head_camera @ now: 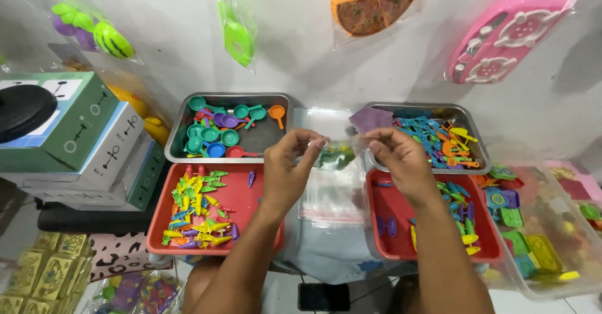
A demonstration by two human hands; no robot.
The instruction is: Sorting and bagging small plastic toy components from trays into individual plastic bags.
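Pinched between both hands, a small clear bag (337, 154) with green pieces inside hangs between 2 metal trays; left hand (290, 170) grips its left edge, right hand (398, 160) its right, above a stack of clear bags (329, 198) between 2 red trays.

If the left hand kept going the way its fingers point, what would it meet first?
The left hand points up and rightward, pinching the clear bag. That bag comes first; beyond it probably the right hand's fingers, though depth is unclear.
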